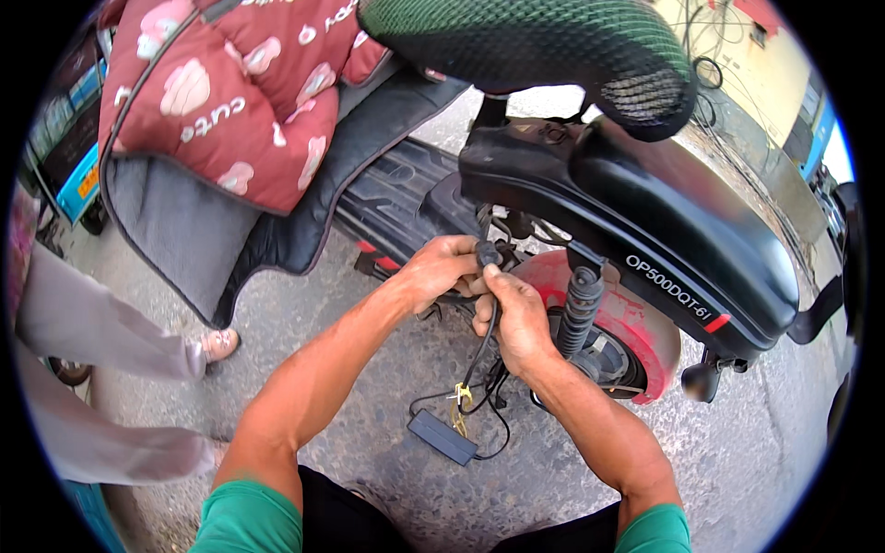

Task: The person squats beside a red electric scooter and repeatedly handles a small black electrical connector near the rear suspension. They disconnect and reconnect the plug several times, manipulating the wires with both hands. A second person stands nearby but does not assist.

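Both hands meet beside the electric scooter, just below the front of its black seat base. My left hand [444, 273] pinches a black plug [488, 253]. My right hand [518, 318] closes on the plug's lower end, its thumb pressed against it. From there a black cable [481, 358] drops toward the ground, where a flat black charger box [442, 437] lies. A yellow tie [463, 396] is wrapped about the cable above the box. The fingers partly cover the plug, and its contact face cannot be made out.
The scooter's black body [645, 240], shock absorber [580, 313] and red-rimmed wheel [659, 359] stand right of my hands. A green-black mesh seat cover [544, 46] is above. A red quilted cover [230, 101] hangs far left. A person's trousered leg [111, 323] is at left.
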### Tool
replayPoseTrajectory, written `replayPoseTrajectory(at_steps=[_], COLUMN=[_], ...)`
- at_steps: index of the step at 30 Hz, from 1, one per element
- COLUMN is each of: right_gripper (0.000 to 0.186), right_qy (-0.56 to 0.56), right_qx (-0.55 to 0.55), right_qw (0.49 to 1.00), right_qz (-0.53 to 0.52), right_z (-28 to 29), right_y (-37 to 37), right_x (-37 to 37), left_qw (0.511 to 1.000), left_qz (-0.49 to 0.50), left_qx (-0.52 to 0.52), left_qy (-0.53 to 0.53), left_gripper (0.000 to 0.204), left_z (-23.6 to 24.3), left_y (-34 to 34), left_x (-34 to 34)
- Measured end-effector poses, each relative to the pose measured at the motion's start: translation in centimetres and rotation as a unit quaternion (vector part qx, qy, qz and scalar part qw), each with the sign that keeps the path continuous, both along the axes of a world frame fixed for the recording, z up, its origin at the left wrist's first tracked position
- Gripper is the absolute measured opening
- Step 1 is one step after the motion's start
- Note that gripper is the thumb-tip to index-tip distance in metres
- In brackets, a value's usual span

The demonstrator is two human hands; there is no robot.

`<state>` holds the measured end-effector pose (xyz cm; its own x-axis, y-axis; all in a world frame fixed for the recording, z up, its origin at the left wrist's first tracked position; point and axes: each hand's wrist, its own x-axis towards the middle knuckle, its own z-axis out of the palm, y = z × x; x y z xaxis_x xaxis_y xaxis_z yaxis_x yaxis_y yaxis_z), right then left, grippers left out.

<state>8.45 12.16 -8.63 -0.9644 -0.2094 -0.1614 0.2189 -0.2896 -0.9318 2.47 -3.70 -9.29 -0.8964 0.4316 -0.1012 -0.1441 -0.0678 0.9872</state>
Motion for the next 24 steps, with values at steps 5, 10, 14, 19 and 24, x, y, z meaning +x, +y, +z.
replayPoseTrajectory(at_steps=[5,10,14,19,24], right_gripper=[0.037,0.036,0.035,0.035,0.034], right_qy=[-0.016,-0.015,-0.015,-0.018,-0.027], right_qx=[-0.017,-0.038,-0.037,-0.036,-0.035], right_qw=[1.000,0.999,0.999,0.999,0.999], right_qz=[0.009,0.011,0.016,0.023,0.031], right_z=[0.3,0.7,1.0,1.3,0.6], right_y=[0.1,0.4,0.8,0.4,0.6], right_x=[-0.7,-0.8,-0.7,-0.6,-1.0], left_qw=[0.995,0.986,0.978,0.978,0.969], left_qz=[0.020,0.016,0.031,0.020,0.014], left_qx=[0.095,0.160,0.200,0.204,0.245], left_qy=[-0.026,-0.037,-0.047,-0.036,-0.032], left_gripper=[0.015,0.026,0.031,0.035,0.036], left_z=[0.4,0.8,1.2,0.8,0.1], left_y=[-0.4,-0.1,0.6,-0.2,-0.2], left_x=[-0.1,-0.1,0.3,-0.2,-0.7])
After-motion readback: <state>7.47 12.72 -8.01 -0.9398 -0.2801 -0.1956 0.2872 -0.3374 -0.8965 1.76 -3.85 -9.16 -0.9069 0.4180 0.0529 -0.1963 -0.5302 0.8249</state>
